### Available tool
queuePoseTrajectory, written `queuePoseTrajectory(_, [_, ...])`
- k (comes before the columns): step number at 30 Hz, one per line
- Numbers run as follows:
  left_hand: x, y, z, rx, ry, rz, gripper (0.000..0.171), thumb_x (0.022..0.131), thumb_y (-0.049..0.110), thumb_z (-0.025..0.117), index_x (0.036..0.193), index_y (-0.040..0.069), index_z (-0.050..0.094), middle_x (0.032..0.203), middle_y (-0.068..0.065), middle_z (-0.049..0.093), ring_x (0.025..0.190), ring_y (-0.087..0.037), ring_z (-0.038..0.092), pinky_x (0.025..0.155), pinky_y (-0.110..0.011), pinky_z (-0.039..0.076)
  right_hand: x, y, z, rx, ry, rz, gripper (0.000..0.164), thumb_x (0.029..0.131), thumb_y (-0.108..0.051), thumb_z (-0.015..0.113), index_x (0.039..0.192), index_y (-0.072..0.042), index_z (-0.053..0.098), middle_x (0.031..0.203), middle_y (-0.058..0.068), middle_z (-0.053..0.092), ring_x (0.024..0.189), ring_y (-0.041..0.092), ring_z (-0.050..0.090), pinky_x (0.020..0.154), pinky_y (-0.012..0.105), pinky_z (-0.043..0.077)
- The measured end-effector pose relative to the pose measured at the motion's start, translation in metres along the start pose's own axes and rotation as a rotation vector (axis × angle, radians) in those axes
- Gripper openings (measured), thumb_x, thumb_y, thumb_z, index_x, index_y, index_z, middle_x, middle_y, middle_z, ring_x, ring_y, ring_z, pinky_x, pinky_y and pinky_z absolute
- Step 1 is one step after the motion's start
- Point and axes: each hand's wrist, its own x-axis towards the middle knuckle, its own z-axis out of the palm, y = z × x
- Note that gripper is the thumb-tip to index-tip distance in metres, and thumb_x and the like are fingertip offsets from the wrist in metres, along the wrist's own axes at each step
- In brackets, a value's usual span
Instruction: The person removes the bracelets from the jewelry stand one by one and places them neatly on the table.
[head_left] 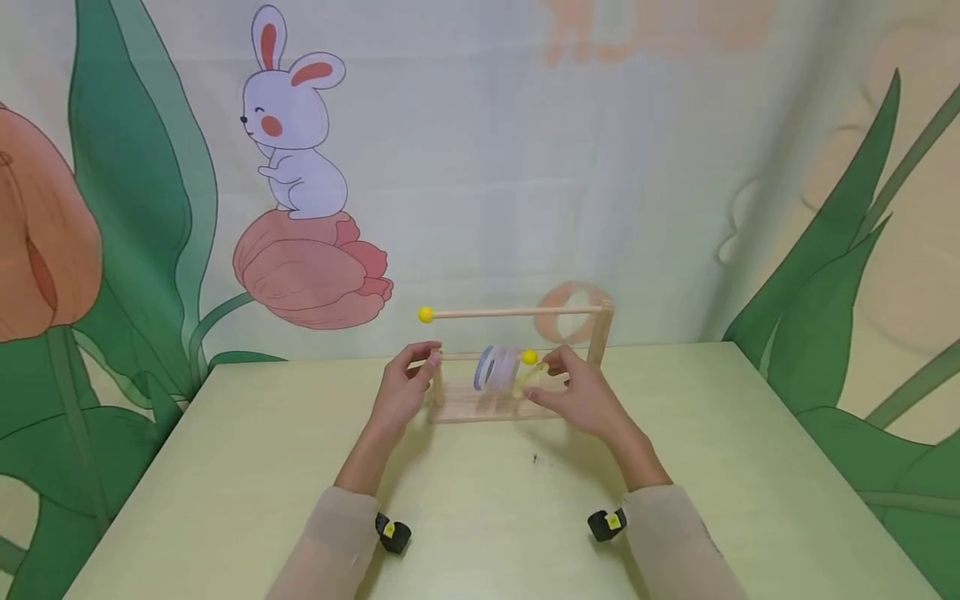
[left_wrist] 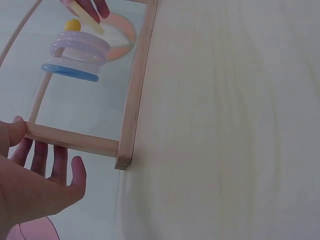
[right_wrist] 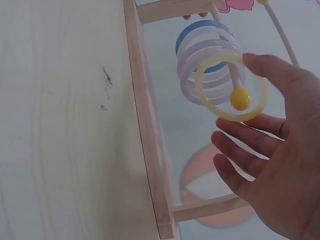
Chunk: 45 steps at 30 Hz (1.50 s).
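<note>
1 yellow ring (right_wrist: 233, 117) in right hand (right_wrist: 287, 157)

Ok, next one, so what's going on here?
A person works at a small pale wooden stand on a table. Their left hand grips the stand's end post, while their right hand pinches a yellow plastic-looking ring at the yellow ball on the lower rod's tip; whether the ball is through it, I can't tell. Blue and pale purple rings already hang on that rod. The upper wooden rod carries no rings.
</note>
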Motion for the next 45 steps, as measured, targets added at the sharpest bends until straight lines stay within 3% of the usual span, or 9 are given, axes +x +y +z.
queuePoseTrajectory(6, [-0.002, -0.004, 0.009, 0.006, 0.001, -0.014, 0.032, 0.109, 0.025, 0.063, 0.139, 0.013, 0.066, 0.137, -0.01, 0.062, 0.122, -0.033, 0.062, 0.104, -0.049, 0.052, -0.014, 0.001, 0.006, 0.069, -0.081, -0.05, 0.048, 0.09, -0.04, 0.084, 0.124, -0.014, 0.061, 0.131, 0.002, 0.068, 0.125, 0.025, 0.059, 0.104, 0.049, 0.05])
queuePoseTrajectory(10, [-0.003, -0.004, 0.01, 0.02, 0.02, -0.018, 0.032, 0.11, 0.024, 0.062, 0.139, 0.012, 0.066, 0.136, -0.011, 0.062, 0.122, -0.032, 0.063, 0.103, -0.049, 0.052, -0.016, -0.011, 0.02, 0.05, -0.161, -0.123, 0.051, 0.088, -0.04, 0.085, 0.125, -0.014, 0.063, 0.129, -0.003, 0.069, 0.121, 0.022, 0.06, 0.102, 0.048, 0.051])
queuePoseTrajectory(20, [0.0, -0.002, 0.01, 0.016, 0.025, 0.007, 0.033, 0.109, 0.023, 0.063, 0.139, 0.009, 0.066, 0.134, -0.012, 0.064, 0.121, -0.032, 0.064, 0.102, -0.049, 0.052, -0.018, -0.035, 0.055, 0.037, -0.303, -0.207, 0.058, 0.084, -0.036, 0.091, 0.129, -0.011, 0.064, 0.131, 0.002, 0.067, 0.119, 0.022, 0.06, 0.1, 0.051, 0.052])
queuePoseTrajectory(30, [0.001, 0.0, 0.01, 0.007, 0.033, 0.016, 0.033, 0.11, 0.019, 0.061, 0.139, 0.005, 0.065, 0.137, -0.019, 0.062, 0.126, -0.04, 0.062, 0.105, -0.057, 0.049, -0.02, -0.035, 0.083, -0.077, -0.38, -0.284, 0.061, 0.081, -0.035, 0.094, 0.128, -0.012, 0.063, 0.128, 0.001, 0.068, 0.117, 0.026, 0.064, 0.096, 0.037, 0.051])
queuePoseTrajectory(34, [0.002, 0.002, 0.01, 0.017, 0.038, 0.004, 0.033, 0.111, 0.015, 0.059, 0.141, 0.001, 0.062, 0.138, -0.023, 0.061, 0.127, -0.043, 0.061, 0.105, -0.058, 0.048, -0.019, -0.036, 0.087, -0.118, -0.399, -0.294, 0.063, 0.08, -0.035, 0.095, 0.129, -0.012, 0.062, 0.126, 0.005, 0.069, 0.116, 0.026, 0.064, 0.096, 0.038, 0.052])
queuePoseTrajectory(41, [0.002, 0.003, 0.006, 0.024, 0.031, 0.021, 0.033, 0.109, 0.024, 0.062, 0.139, 0.009, 0.066, 0.136, -0.016, 0.063, 0.124, -0.036, 0.063, 0.103, -0.052, 0.051, -0.017, -0.036, 0.091, -0.22, -0.431, -0.324, 0.063, 0.077, -0.031, 0.097, 0.13, -0.012, 0.067, 0.128, 0.001, 0.071, 0.114, 0.02, 0.064, 0.102, 0.036, 0.051])
queuePoseTrajectory(45, [0.001, 0.003, 0.005, 0.017, 0.026, 0.033, 0.034, 0.109, 0.025, 0.064, 0.139, 0.009, 0.066, 0.135, -0.014, 0.064, 0.122, -0.034, 0.063, 0.103, -0.052, 0.051, -0.017, -0.038, 0.094, -0.308, -0.449, -0.343, 0.067, 0.079, -0.034, 0.095, 0.136, -0.011, 0.069, 0.134, -0.003, 0.07, 0.121, 0.017, 0.061, 0.108, 0.035, 0.047])
